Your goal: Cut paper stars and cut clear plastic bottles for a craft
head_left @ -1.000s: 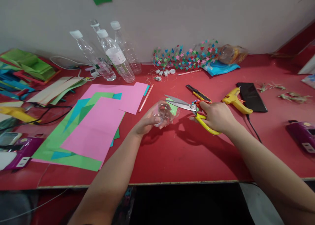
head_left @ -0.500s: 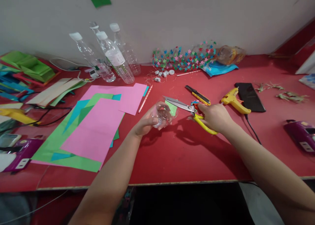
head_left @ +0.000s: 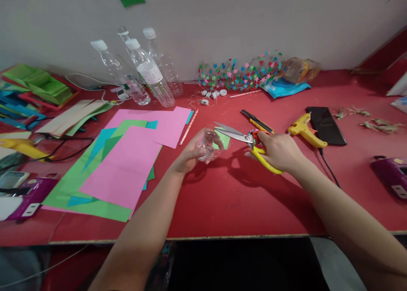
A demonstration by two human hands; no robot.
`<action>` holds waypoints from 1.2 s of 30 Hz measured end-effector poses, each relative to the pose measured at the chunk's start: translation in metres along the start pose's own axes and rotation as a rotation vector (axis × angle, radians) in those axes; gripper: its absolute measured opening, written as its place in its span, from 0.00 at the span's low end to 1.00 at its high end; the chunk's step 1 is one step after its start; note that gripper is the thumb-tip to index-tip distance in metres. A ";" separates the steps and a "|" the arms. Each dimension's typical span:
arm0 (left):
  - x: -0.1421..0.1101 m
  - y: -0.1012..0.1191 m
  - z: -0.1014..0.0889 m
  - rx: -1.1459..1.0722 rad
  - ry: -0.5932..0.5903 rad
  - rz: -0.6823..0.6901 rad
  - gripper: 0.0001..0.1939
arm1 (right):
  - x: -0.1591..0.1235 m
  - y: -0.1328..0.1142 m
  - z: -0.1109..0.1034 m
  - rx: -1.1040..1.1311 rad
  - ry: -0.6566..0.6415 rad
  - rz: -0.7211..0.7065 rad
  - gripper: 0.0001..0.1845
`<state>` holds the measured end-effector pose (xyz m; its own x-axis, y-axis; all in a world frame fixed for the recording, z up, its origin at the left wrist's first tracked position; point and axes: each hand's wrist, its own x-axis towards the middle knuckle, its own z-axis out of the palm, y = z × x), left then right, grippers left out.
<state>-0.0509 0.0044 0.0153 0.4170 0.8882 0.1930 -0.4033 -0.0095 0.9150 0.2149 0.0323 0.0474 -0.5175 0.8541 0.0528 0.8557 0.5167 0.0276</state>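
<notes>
My left hand (head_left: 194,152) is closed around a clear piece of plastic bottle (head_left: 210,146), cut short and see-through. In my right hand (head_left: 278,150) is a pair of scissors (head_left: 241,137) with yellow handles; the blades are parted and point left, at the rim of the plastic piece. Whether they touch it I cannot tell. Behind the plastic piece lies a small green paper piece (head_left: 222,139). A black and yellow utility knife (head_left: 257,122) rests just beyond the scissors, and a yellow glue gun (head_left: 305,130) is to the right of my right hand.
Coloured paper sheets (head_left: 124,163) spread over the left of the red table (head_left: 229,210). Several clear bottles (head_left: 154,76) stand by the wall, beside a star-covered plastic roll (head_left: 238,74). A black phone (head_left: 327,124) lies behind the glue gun; a purple box (head_left: 391,174) is far right.
The left hand has tilted the plastic piece slightly and raised it a little. The scissor blades have opened a bit wider. The whole view has shifted slightly.
</notes>
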 end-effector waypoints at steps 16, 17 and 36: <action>-0.002 0.002 -0.001 0.043 0.014 0.014 0.24 | 0.001 -0.008 0.003 -0.039 -0.077 0.046 0.38; -0.002 0.002 -0.002 0.043 0.013 0.013 0.24 | 0.001 -0.008 0.004 -0.049 -0.078 0.047 0.38; 0.005 0.009 0.010 -0.177 0.182 -0.062 0.29 | 0.003 -0.009 0.000 0.131 -0.063 0.179 0.37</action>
<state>-0.0442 0.0045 0.0286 0.2985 0.9527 0.0573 -0.5247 0.1137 0.8436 0.2053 0.0302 0.0478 -0.3606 0.9326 -0.0176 0.9281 0.3568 -0.1063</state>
